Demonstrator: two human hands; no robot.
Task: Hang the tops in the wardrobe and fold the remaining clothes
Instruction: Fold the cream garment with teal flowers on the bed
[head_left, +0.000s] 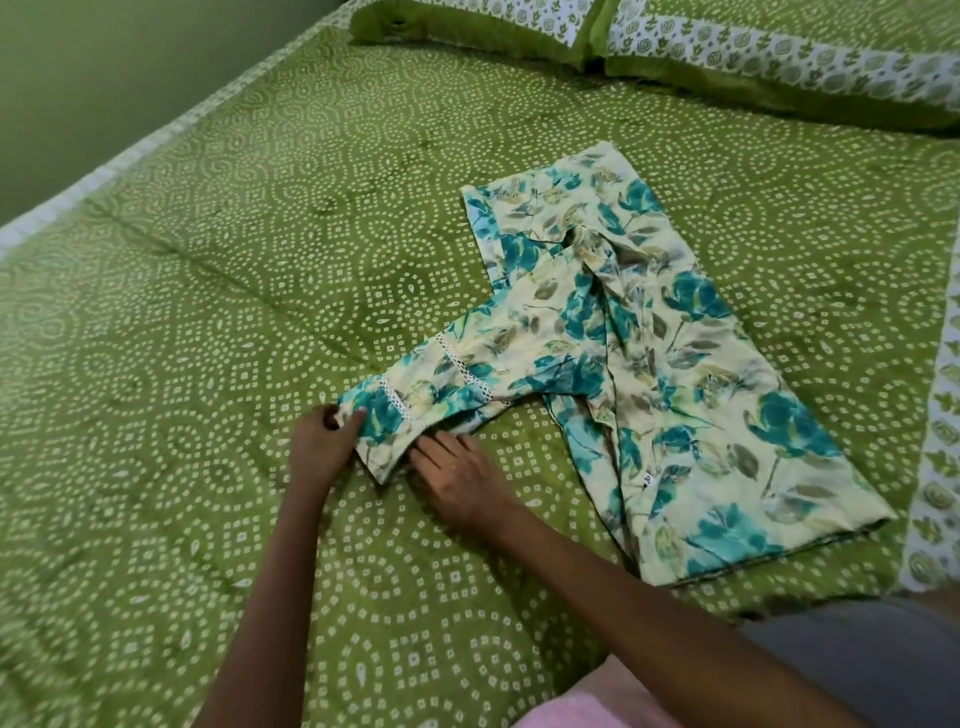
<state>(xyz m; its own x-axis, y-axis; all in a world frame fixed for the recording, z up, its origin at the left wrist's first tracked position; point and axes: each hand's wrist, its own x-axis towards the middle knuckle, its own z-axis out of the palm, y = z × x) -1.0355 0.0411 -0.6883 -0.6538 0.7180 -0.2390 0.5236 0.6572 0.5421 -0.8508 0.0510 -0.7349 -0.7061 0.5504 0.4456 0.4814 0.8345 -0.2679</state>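
Head view: A floral garment (670, 374) in cream and teal is lying flat on the green patterned bedspread (208, 312), toward the right side of the bed, with its body already doubled lengthwise and one sleeve (441, 384) extending out to the left. The left hand (319, 449) is pinching the cuff end of that sleeve, thumb on top of the fabric and fingers curled at its edge. The right hand (457, 475) is lying flat, fingers straight and relaxed, pressing on the bedspread just below the sleeve with the fingertips touching the sleeve's lower edge. Two pillows (675, 47) in matching green print are resting at the head of the bed, well apart from the garment.

Task progress, as a judgement: the fold of this garment is appearing partly complete. The body is folded; the sleeve is still awaiting folding inward across the body, followed probably by a crosswise fold. No wardrobe, hanger or other clothing is showing in this view, so the status of the hanging step cannot be determined.
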